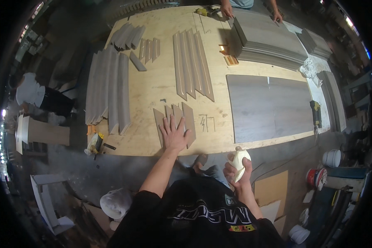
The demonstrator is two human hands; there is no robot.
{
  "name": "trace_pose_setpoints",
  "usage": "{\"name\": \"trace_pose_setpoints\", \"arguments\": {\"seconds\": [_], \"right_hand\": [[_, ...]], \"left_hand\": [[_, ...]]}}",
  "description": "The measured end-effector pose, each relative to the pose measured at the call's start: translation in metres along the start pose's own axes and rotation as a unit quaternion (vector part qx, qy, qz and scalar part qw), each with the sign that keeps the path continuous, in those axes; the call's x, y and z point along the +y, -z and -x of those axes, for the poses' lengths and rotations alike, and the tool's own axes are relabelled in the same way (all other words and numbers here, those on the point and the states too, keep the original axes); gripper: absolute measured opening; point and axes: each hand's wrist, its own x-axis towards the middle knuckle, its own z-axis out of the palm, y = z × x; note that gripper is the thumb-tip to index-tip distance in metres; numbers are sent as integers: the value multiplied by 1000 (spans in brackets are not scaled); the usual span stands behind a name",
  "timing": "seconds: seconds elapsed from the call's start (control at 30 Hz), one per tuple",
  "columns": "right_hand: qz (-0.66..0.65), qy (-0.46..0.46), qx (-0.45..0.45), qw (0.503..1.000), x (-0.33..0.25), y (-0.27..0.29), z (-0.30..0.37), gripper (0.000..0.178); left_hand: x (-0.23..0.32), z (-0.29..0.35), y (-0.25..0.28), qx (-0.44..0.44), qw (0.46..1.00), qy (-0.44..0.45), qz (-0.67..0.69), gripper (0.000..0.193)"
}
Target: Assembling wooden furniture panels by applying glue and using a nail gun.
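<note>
My left hand (175, 134) lies with spread fingers on several short brown boards (189, 120) set side by side at the table's near edge. Just off that edge, my right hand (242, 177) is wrapped round a pale squeeze glue bottle (238, 159). Beyond the left hand rest several long grey-brown strips (190, 62) with angled ends; light lines of glue run along them. More long grey strips (98, 84) are at the left, and a few small strips (149, 49) lie farther back.
A large grey panel (270, 108) covers the table's right side, with a stack of panels (268, 39) behind it. Across the table, a person's hand (278, 17) touches the stack. A yellow-black tool (96, 144) sits at the left corner, another tool (315, 112) at the right.
</note>
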Motion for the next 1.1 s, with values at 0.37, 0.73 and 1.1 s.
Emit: {"name": "trace_pose_setpoints", "arguments": {"seconds": [0.37,0.73,1.1], "right_hand": [[0,-7,8,1000,9,-11,-5,48],[-90,-11,-27,996,19,-8,-32,49],[-123,120,104,980,64,-50,-80,50]], "left_hand": [[14,7,-18,17,999,-40,21,81],[-47,-32,26,76,992,-14,102,71],[-182,-290,99,127,963,102,216,67]]}}
